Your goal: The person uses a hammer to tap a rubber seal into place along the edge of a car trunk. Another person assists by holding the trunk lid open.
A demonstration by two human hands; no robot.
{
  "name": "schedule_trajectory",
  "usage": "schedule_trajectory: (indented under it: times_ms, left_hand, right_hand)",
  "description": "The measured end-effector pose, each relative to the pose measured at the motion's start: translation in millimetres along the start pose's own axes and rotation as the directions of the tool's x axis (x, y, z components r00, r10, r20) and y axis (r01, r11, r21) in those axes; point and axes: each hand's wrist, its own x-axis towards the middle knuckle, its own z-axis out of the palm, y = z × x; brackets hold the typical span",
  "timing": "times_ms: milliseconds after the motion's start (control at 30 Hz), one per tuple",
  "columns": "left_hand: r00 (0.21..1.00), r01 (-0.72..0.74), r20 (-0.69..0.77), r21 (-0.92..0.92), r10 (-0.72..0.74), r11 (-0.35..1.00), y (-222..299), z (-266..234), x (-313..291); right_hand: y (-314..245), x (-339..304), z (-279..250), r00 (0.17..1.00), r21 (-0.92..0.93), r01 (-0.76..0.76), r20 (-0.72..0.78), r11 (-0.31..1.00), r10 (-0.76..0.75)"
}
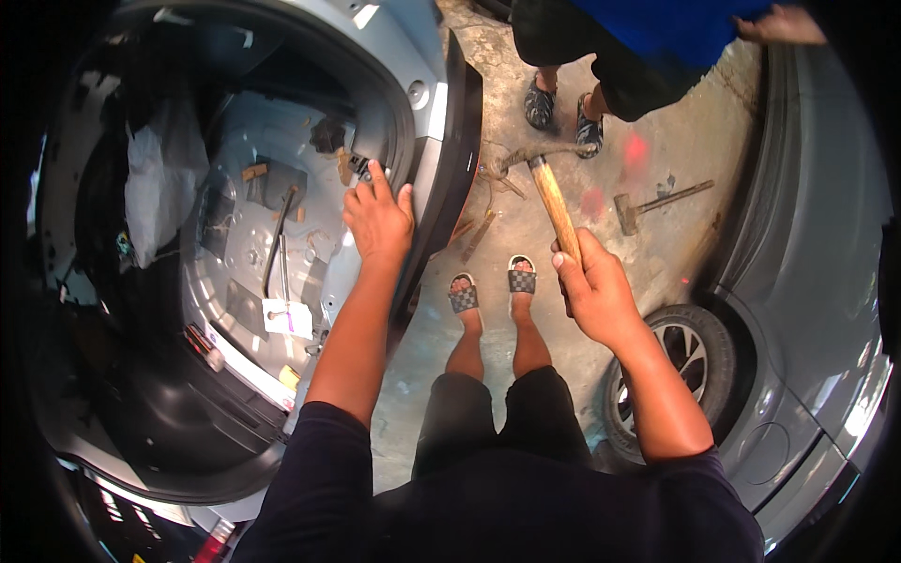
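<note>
Hammer (pixel 554 202), smooth wooden handle, dark metal head at 12 o'clock end, over rough concrete floor (pixel 657 159). Right hand (pixel 593 291) clenched round handle's low end. Left hand (pixel 378 220) flat, fingers spread, pressing grey metal car opening edge (pixel 427 122). Second hammer (pixel 657 205) lies at 3 o'clock. Round black tyre (pixel 690 361) at 5 o'clock.

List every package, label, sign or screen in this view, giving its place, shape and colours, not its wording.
White tag or label: roughly rectangular, lying in the stripped car boot, below the left hand.
White plastic bag: crumpled, at the boot's left side.
No signs or screens show.
</note>
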Motion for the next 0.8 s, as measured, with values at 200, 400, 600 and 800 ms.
schedule_trajectory:
  times_ms: [200, 400, 600, 800]
  left_hand:
    - [0.992, 0.013, -0.121, -0.195, -0.037, 0.981, 2.0, 10.5, 2.0]
    - [0.945, 0.327, 0.154, -0.37, -0.29, 0.87, 6.7, -6.3, 25.4]
    - [0.888, 0.417, -0.144, -0.15, -0.437, 0.896, 28.0, 6.2, 47.0]
    - [0.8, 0.597, 0.278, -0.28, -0.531, 0.752, 40.5, -26.1, 63.6]
  right_hand:
    - [33.0, -16.3, -11.9, 0.997, 0.026, -0.072, 0.01, 0.997, 0.071]
    - [72.2, -25.9, -15.6, 0.998, 0.106, -0.044, -0.049, 0.993, 0.05]
    - [100.2, -19.6, -18.6, 0.99, 0.147, -0.137, -0.025, 0.98, 0.142]
    - [117.2, -20.6, -27.5, 0.966, 0.202, -0.255, 0.017, 0.946, 0.257]
